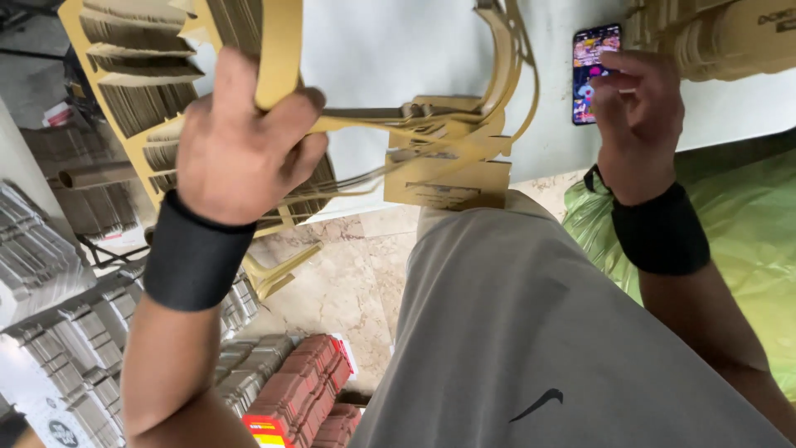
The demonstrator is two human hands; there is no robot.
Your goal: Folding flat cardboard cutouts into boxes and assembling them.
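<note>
The left hand [236, 137] is closed in a firm grip around a tan cardboard waste frame [431, 124], the thin skeleton left after die-cutting. The fingers wrap over one of its broad strips at the top, and the rest of the frame trails off to the right of that grip in loose, bent loops that hang past the desk edge, ending in a flat cut piece just above the grey shirt [531, 332]. A black wristband [195, 257] sits below the hand.

Behind and to the left of the grip lies a sheet of die-cut cardboard [133, 75] on the white desk [381, 50], its outer border running beside the knuckles. The desk's near edge passes just under the hanging loops.

The right hand [634, 112] is well apart from the left, fingers curled narrowly with the tips at a phone [593, 70] that lies flat on the desk with its screen lit. I cannot tell whether it pinches anything. Just right of it sits a stack of cardboard [721, 37].

Between the two hands the desk top is bare. Below the left grip, the marble floor [348, 282] shows a narrow open patch, hemmed in by stacks of flattened boxes [274, 382] on one side and a green plastic sheet [746, 241] beneath the right forearm.
</note>
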